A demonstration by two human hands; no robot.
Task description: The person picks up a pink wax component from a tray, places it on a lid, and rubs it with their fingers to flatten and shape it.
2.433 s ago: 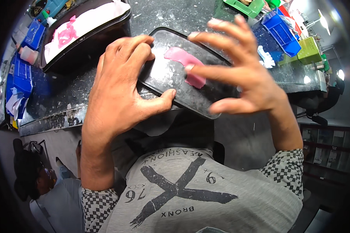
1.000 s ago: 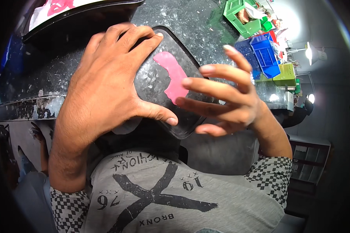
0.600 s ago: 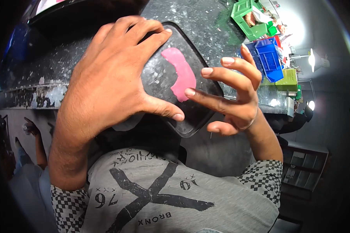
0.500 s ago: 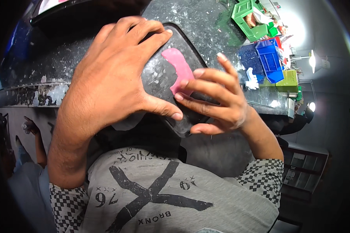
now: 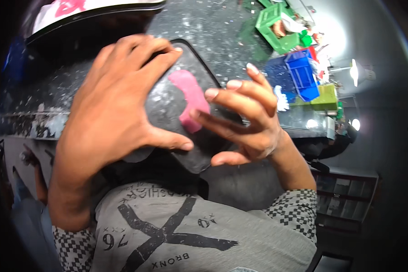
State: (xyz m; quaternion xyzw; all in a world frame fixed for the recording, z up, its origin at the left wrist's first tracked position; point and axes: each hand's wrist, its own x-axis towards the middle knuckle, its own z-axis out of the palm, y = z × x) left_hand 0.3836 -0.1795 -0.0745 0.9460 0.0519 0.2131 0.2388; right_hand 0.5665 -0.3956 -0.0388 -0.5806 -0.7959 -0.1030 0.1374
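Note:
A curved, flat strip of soft-looking pink material (image 5: 186, 93) lies on a dark, rounded rectangular tray (image 5: 161, 102); I cannot tell what it is made of. My left hand (image 5: 109, 104) spans the tray's left end, its fingers bent over the far edge and its thumb along the near side, gripping it. Over the tray's right part, my right hand (image 5: 254, 122) has its fingers spread. One of its fingertips rests on or just above the strip's lower part, and its thumb sits apart near the tray's lower right corner.
A worn dark worktop (image 5: 190, 22) extends beyond the tray. Green bin (image 5: 269, 29), blue bin (image 5: 301, 75) and a yellow-green box (image 5: 325, 97) stand at the back right, near crumpled white material (image 5: 282, 99). A dark-edged container (image 5: 95, 18) is at the upper left. Another person's arm (image 5: 40, 177) shows at far left.
The whole view has shifted, so hands and tray sit lower and further left. My right fingers have moved slightly over the strip, and its lower end shows more.

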